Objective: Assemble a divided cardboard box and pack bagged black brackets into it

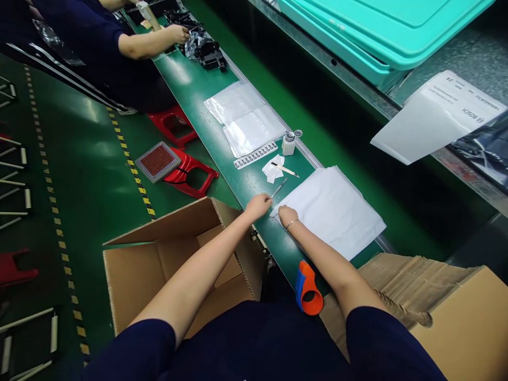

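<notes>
My left hand (259, 205) is closed in a pinch at the near end of a thin silvery tool (280, 186), perhaps tweezers, which points away over the green bench. Just to its right, my right hand (288, 216) has its fingers curled on the near left corner of a stack of white plastic bags (337, 209). Its fingertips are partly hidden. Beyond the hands lie a pen-like stick (286, 170) on a crumpled white tissue (273, 168), a strip of labels (256, 155) and a small open bottle (289, 144).
Clear bags (254, 124) lie farther up the bench (186, 87). An open cardboard box (130, 275) stands left, an orange and blue tape dispenser (308, 291) near my body. Another carton (464, 317) is at right. A co-worker's arm (153, 43) reaches over black parts (210, 53).
</notes>
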`<state>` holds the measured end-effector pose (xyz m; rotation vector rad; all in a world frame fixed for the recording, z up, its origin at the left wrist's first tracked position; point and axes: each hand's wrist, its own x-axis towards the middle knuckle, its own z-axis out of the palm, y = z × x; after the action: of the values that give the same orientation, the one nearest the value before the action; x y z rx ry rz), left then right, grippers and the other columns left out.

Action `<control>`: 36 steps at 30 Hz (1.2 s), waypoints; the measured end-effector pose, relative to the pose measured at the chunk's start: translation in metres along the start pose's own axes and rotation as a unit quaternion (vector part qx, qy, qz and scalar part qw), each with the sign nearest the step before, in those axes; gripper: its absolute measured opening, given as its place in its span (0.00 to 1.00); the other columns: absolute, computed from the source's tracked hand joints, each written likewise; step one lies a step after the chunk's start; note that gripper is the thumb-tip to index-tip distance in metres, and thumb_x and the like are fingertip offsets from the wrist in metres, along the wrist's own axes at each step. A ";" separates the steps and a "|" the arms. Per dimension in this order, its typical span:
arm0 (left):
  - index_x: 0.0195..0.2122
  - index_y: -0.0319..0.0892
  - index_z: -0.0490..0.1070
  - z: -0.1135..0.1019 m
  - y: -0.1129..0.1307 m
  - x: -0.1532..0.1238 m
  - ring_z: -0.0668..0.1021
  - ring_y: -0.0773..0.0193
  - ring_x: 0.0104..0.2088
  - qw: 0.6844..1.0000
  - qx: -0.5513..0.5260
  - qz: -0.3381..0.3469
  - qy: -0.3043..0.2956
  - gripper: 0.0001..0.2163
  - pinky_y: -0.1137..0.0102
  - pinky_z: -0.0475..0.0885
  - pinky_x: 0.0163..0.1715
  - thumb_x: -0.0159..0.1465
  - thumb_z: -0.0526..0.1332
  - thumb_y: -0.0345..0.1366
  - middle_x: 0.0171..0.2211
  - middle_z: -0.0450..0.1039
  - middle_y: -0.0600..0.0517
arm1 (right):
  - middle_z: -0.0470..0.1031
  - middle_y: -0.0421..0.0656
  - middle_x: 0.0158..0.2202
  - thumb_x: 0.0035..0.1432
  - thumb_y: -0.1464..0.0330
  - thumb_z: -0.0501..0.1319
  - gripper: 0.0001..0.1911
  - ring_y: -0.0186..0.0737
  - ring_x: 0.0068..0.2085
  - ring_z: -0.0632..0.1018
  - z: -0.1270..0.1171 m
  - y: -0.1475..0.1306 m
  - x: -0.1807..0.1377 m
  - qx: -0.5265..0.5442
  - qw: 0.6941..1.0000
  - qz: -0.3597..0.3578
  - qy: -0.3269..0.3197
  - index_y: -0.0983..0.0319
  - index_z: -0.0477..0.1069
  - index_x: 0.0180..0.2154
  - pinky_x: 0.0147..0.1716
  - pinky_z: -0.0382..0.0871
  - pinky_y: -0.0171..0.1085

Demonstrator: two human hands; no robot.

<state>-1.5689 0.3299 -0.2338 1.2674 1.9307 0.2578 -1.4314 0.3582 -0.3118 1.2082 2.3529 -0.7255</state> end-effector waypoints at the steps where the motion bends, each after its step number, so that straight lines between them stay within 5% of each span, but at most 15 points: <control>1: 0.41 0.37 0.76 0.001 -0.001 0.000 0.77 0.57 0.39 1.000 -0.004 -0.003 0.001 0.14 0.68 0.69 0.39 0.64 0.52 0.34 0.39 0.78 0.44 | 0.73 0.48 0.48 0.64 0.62 0.59 0.15 0.42 0.46 0.76 -0.001 0.005 -0.001 0.015 1.000 0.007 0.009 0.65 0.70 0.48 0.47 0.71 0.46; 9: 0.41 0.38 0.76 0.020 -0.004 0.003 0.77 0.55 0.41 0.999 -0.044 -0.003 -0.005 0.11 0.67 0.70 0.41 0.61 0.56 0.31 0.42 0.78 0.45 | 0.77 0.43 0.35 0.58 0.73 0.57 0.08 0.37 0.37 0.76 -0.019 0.045 -0.017 0.198 0.974 0.014 0.109 0.64 0.75 0.35 0.38 0.68 0.35; 17: 0.35 0.39 0.76 0.041 0.015 -0.007 0.79 0.60 0.35 0.985 -0.155 0.070 -0.034 0.09 0.69 0.72 0.36 0.60 0.56 0.31 0.34 0.79 0.49 | 0.75 0.39 0.26 0.48 0.71 0.57 0.07 0.36 0.29 0.73 -0.066 0.078 -0.049 0.356 0.916 -0.030 0.181 0.62 0.74 0.28 0.30 0.65 0.32; 26: 0.33 0.40 0.75 0.046 0.058 -0.031 0.78 0.61 0.36 0.966 -0.197 0.165 0.038 0.04 0.68 0.71 0.40 0.58 0.63 0.33 0.33 0.78 0.51 | 0.73 0.39 0.24 0.44 0.64 0.58 0.09 0.36 0.27 0.71 -0.097 0.085 -0.077 0.436 0.881 -0.043 0.177 0.62 0.73 0.27 0.28 0.64 0.33; 36: 0.30 0.42 0.77 0.048 0.063 -0.040 0.78 0.61 0.34 0.965 -0.181 0.179 0.067 0.09 0.71 0.70 0.35 0.63 0.58 0.34 0.32 0.79 0.52 | 0.71 0.38 0.21 0.43 0.64 0.58 0.09 0.35 0.25 0.70 -0.102 0.088 -0.083 0.476 0.865 -0.047 0.153 0.62 0.72 0.26 0.27 0.63 0.34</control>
<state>-1.4843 0.3148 -0.2104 1.3648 1.6512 0.8601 -1.3242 0.4114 -0.2088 1.6588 2.3226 -2.0133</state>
